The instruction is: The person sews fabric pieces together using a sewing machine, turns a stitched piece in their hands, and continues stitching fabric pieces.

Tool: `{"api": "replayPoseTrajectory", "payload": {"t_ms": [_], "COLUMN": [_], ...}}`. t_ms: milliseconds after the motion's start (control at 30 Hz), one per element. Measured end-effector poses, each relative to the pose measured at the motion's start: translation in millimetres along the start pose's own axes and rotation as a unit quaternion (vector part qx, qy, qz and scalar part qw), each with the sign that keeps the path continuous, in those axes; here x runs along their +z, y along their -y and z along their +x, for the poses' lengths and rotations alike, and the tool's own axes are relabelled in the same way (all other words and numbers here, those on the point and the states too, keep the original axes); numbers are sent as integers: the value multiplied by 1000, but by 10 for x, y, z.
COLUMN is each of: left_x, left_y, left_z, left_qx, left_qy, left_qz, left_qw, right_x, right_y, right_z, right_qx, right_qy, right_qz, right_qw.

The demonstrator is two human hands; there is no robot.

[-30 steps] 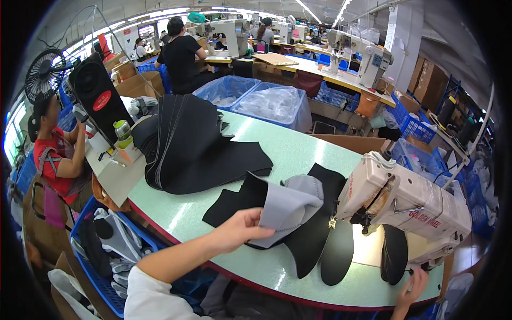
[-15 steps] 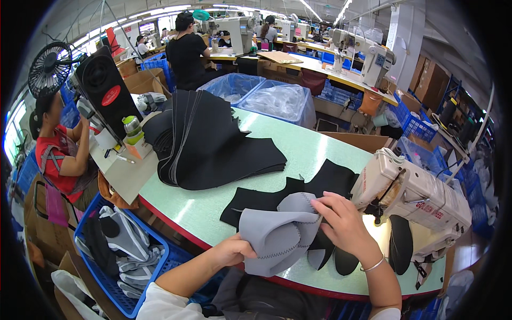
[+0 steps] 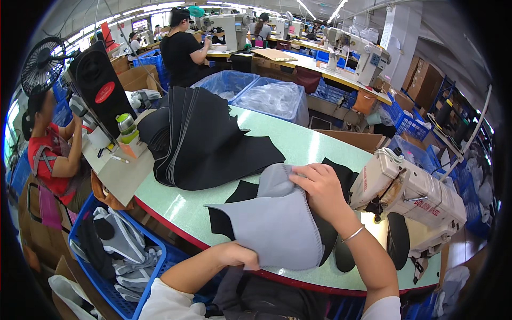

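A grey fabric piece (image 3: 277, 229) with zigzag stitching along its seams is spread between my hands, just over the table's near edge. My left hand (image 3: 239, 255) is closed on its lower left edge, some of the fingers hidden. At the upper right, my right hand (image 3: 320, 188) pinches the piece beside its curved, sewn end. Beneath it lie black cut pieces (image 3: 341, 176), partly covered. To the right stands a white sewing machine (image 3: 410, 186), with dark rounded pieces (image 3: 398, 241) by its lit needle area.
A tall stack of black cut sheets (image 3: 208, 146) lies on the pale green table (image 3: 298, 140). At lower left, a blue basket (image 3: 160, 266) holds grey and white sewn parts. Lined blue bins (image 3: 272, 101) stand behind the table. One person (image 3: 58, 154) sits at left; another (image 3: 180, 53) works farther back.
The grey piece has gone from folded and bunched to opened out flatter, its plain face showing. My right hand has moved slightly up and left along its edge.
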State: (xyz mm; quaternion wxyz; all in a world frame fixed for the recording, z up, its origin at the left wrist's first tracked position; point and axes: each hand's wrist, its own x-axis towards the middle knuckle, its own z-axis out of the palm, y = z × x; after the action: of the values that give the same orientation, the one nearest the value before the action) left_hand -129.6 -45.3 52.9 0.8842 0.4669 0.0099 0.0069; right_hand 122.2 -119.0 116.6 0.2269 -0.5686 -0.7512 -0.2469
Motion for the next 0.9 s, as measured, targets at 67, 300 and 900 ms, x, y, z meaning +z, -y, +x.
{"api": "replayPoseTrajectory", "payload": {"t_ms": [67,300,900], "left_x": [-18,204,489], "left_y": [-49,149,-478], "left_z": [46,96,993], "left_qx": [-119,-33,118], "left_qy": [-66,-128,-16], "left_qz": [168,41,31], "left_qw": [976,990,992], "right_x": [20,-838,-25], "right_y": [50,801,1761], "right_z": [-77,-362,-874], "right_qx": [93,-24,-237], "right_qy": [15,21,-16], "right_qz": [36,121,45], "right_qw": [995,992,970]}}
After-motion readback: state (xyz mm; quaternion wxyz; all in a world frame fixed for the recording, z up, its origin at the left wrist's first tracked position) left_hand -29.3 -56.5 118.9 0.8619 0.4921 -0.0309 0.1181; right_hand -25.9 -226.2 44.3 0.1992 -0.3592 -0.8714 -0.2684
